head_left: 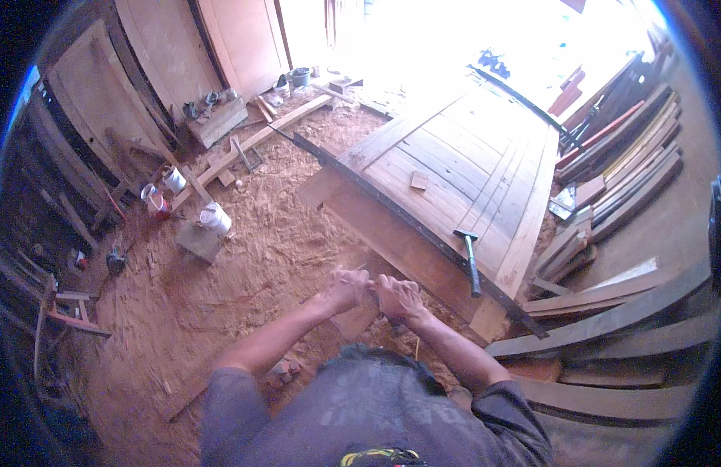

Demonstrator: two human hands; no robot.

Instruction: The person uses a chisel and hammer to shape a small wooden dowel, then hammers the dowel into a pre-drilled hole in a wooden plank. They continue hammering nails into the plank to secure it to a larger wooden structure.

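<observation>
My left hand (347,289) and my right hand (399,297) meet in front of my body, both closed with the fingers curled. Whatever lies between them is too small to make out. Just beyond them is the near edge of a large wooden panel (446,156) made of joined planks. A long dark metal bar (403,204) crosses that edge. On the panel's near right part rests a hammer (470,261), its dark handle reaching over the bar. A small square wood block (419,180) lies further back on the planks. Under my hands shows a piece of board (354,321).
Sawdust (259,288) covers the floor. White buckets (215,219) stand to the left beside a long timber (243,148). Door panels (166,54) lean at the far left. Stacked boards (633,171) line the right side. A second metal bar (524,101) crosses the panel's far end.
</observation>
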